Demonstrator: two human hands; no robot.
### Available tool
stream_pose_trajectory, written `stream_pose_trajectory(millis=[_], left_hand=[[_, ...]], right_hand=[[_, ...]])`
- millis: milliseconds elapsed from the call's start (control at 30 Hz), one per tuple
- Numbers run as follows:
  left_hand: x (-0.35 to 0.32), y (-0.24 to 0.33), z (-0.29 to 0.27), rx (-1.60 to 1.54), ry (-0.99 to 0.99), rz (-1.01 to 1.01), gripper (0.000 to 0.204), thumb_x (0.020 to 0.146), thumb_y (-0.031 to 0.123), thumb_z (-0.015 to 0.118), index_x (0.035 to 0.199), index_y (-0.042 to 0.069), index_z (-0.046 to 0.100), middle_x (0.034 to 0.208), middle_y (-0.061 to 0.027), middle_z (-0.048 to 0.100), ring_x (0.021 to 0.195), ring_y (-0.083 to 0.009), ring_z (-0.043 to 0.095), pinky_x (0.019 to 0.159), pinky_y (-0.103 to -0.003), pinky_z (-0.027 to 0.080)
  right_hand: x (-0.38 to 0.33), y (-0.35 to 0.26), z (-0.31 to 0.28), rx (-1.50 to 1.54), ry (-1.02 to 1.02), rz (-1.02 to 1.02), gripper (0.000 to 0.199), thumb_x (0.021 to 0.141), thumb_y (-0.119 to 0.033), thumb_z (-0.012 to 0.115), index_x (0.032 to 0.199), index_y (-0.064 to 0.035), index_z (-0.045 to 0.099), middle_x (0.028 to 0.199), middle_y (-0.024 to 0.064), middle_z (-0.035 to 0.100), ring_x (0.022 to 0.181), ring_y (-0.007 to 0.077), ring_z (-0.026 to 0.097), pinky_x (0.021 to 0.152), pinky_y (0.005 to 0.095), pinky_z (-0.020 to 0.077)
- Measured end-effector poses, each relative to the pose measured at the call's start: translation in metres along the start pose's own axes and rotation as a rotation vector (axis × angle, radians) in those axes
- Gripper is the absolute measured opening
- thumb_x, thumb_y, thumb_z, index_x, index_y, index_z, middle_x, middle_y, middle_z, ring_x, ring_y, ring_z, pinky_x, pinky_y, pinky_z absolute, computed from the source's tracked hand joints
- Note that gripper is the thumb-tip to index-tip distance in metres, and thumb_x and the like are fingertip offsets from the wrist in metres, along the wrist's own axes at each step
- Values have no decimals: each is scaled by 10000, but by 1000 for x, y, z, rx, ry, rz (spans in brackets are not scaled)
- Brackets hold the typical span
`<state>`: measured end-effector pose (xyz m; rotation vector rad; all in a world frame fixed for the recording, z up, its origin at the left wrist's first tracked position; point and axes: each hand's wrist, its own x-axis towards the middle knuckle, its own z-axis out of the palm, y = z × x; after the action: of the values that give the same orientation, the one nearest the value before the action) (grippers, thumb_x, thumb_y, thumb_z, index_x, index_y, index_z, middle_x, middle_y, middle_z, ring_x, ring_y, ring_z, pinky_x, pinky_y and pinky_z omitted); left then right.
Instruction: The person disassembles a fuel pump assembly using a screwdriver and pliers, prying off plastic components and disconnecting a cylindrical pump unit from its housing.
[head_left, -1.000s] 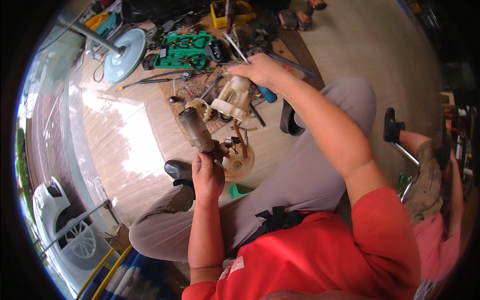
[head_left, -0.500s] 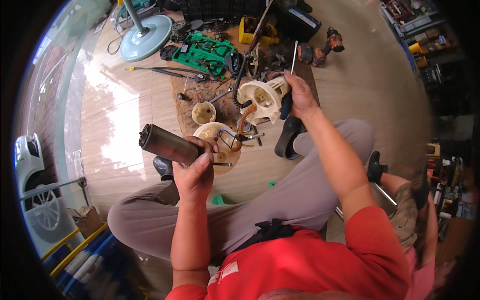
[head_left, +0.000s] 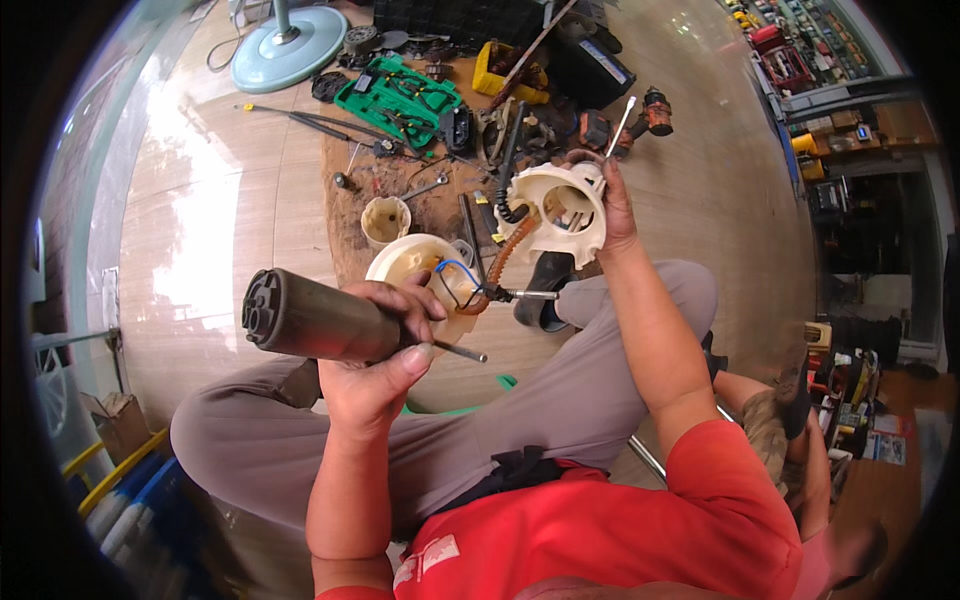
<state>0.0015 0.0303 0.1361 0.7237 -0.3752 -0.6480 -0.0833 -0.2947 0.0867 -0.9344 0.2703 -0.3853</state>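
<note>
My left hand (head_left: 385, 335) is closed around a dark metal cylindrical fuel pump (head_left: 315, 318), its capped end pointing left. Behind those fingers is a cream round flange (head_left: 400, 255) with a blue wire (head_left: 455, 268) and metal rods (head_left: 535, 295); whether the hand also grips the flange, I cannot tell. My right hand (head_left: 617, 205) holds a cream plastic pump housing (head_left: 560, 215) by its right side, the hollow facing up. A thin light shaft (head_left: 621, 125) sticks up beside that hand. An orange-brown corrugated hose (head_left: 512, 250) links housing and flange, and a black hose (head_left: 508, 165) rises at the housing's left.
A cream plastic cup (head_left: 386, 220), a wrench (head_left: 428, 187) and a green tool case (head_left: 400, 100) lie on the worn board (head_left: 345, 160). Beyond are a cordless drill (head_left: 640, 120), a black battery (head_left: 590, 72) and a fan base (head_left: 290, 48). Another person's arm (head_left: 817, 470) shows at right.
My left hand has brought the fuel pump closer to me, its capped end now turned more into view. The housing has tipped so its hollow shows more. The whole view has shifted somewhat.
</note>
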Motion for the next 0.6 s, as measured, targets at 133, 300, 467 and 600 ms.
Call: stream_pose_trajectory(millis=[133, 300, 467, 600], left_hand=[[-1, -2, 1, 101, 54, -10, 442, 711, -54, 728, 1086, 54, 519, 901, -83, 611, 980, -274, 598, 1118, -545, 276], [0, -20, -8, 726, 302, -58, 445, 704, -77, 742, 1114, 21, 600, 1098, -112, 589, 1064, -258, 573, 986, -362, 431], [12, -98, -52, 1047, 265, 8, 403, 763, -48, 750, 1135, 66, 644, 1070, -84, 618, 970, -192, 608, 833, -285, 489], [17, -105, -51, 504, 342, -374, 395, 777, -98, 714, 1132, 59, 642, 968, -35, 645, 838, -119, 606, 708, -264, 507]], right_hand=[[-1, -2, 3, 11, 42, -18, 513, 951, -442, 591, 1202, 6, 573, 1028, 124, 691, 965, 203, 663, 859, 334, 543], [4, -6, 19, -357, 123, -37, 431, 957, -328, 625, 1218, 10, 571, 931, 76, 673, 737, 138, 646, 597, 247, 533], [0, 1, 46, -697, 220, -65, 390, 877, -214, 736, 1164, 13, 601, 889, 32, 641, 671, 74, 566, 534, 217, 456], [4, 9, 49, -861, 243, -51, 387, 833, -216, 782, 1099, 25, 635, 907, 47, 667, 731, 73, 584, 641, 232, 491]])
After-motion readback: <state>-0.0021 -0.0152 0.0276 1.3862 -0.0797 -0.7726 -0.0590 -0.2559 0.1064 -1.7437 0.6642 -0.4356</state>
